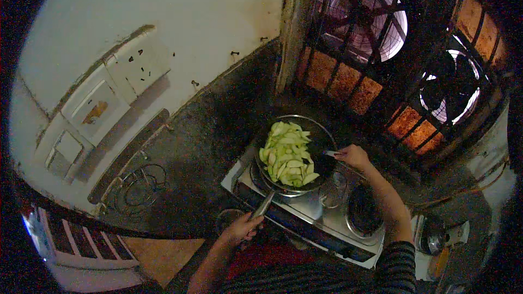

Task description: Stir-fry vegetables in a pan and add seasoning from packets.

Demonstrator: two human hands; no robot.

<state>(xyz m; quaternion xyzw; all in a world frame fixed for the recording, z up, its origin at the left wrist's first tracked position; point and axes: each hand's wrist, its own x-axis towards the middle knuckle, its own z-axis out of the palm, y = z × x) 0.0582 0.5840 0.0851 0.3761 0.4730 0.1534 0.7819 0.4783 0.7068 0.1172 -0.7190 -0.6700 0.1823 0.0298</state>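
A dark frying pan (325, 171) sits on the left burner of a steel gas stove (304, 210). Pale green vegetable slices (288, 155) are heaped over its left and middle part. My left hand (242, 228) is wrapped around the pan's metal handle (263, 205). At the pan's right rim, my right hand (353, 157) grips a light-coloured utensil handle (331, 153). The working end of that utensil is too dark to make out against the pan, so its kind cannot be told.
The stove's right burner (365, 210) lies beneath my right forearm. A wire ring stand (141, 190) rests on the dark counter (192, 163) to the left. Beyond the stove are window bars and an exhaust fan (363, 18). Jars or containers (433, 239) stand at the right.
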